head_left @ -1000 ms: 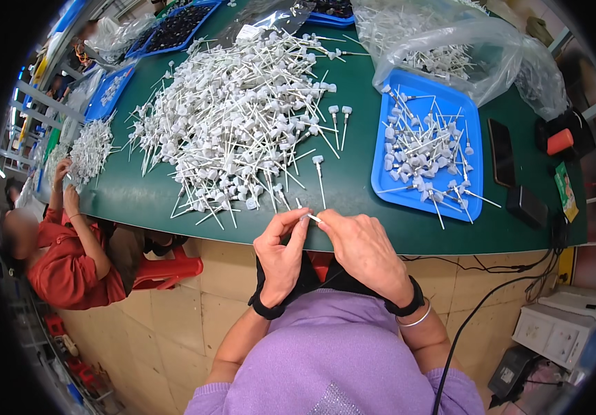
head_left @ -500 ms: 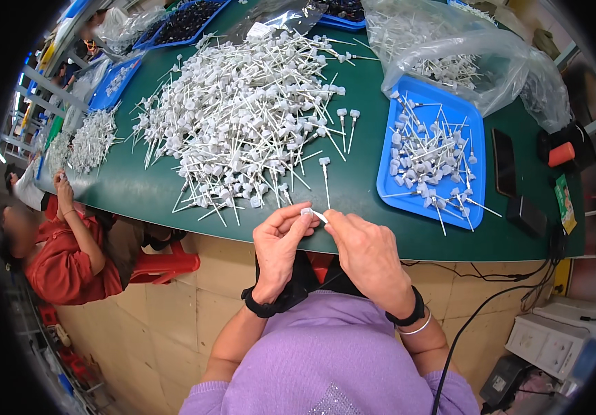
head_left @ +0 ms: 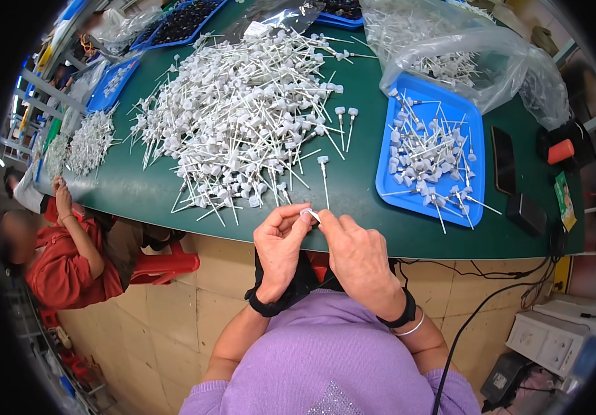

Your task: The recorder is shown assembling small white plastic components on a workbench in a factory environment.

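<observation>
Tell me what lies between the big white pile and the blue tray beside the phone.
In the head view, three loose white-headed sticks lie on the green table: two side by side, one apart.

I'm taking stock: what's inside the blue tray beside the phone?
The blue tray holds jumbled thin stems with whitish heads, a few poking beyond it. What lies beneath the topmost ones is covered from view.

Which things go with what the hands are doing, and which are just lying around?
Seem to belong:
- left hand and right hand, both holding a small white piece
- pile of white-headed sticks
- blue tray with similar sticks

Probably just lying about:
- black phone
- black box
- green packet
</observation>
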Demonstrator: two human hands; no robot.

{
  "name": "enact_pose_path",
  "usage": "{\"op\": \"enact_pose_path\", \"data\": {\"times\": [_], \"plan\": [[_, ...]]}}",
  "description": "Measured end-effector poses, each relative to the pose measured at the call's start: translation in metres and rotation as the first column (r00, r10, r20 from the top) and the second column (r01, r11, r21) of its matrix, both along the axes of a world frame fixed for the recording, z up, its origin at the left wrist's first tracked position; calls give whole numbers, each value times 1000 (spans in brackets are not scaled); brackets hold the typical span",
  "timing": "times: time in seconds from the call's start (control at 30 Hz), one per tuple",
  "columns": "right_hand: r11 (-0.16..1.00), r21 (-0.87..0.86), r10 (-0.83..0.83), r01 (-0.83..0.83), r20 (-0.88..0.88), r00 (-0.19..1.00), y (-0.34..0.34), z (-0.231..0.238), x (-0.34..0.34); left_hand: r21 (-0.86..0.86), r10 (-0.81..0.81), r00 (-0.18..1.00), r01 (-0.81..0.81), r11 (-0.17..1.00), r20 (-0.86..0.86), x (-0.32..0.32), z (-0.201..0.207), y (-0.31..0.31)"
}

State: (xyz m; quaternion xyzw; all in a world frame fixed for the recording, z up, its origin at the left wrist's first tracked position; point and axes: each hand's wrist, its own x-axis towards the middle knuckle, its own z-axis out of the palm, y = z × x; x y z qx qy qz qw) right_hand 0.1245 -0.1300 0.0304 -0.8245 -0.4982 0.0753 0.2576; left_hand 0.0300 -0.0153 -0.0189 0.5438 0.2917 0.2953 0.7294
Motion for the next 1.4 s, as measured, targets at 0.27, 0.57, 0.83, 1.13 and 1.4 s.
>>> {"op": "enact_pose_path", "data": {"times": [0.27, 0.57, 0.83, 1.13, 1.4], "plan": [[999, -34, -28, 28, -1, 1000, 4, 8, -4, 283, 86, 993, -60, 957, -80, 0, -1, -6], [995, 102, 0, 9, -81, 997, -6, 13, 14, -106, -137, 988, 128, 986, -77, -4, 13, 10], [997, 78, -7, 14, -92, 996, -16, 11, 20, -201, -171, 982, 152, 968, -81, -4, 15, 11], [994, 85, -50, 63, -145, 988, -21, 5, 21, -207, -167, 978, 139, 968, -126, -4, 16, 10], [893, 305, -271, 332, -225, 936, -60, 9, 39, 60, -422, 906, 423, 904, -34, 69, 79, 2]]}}
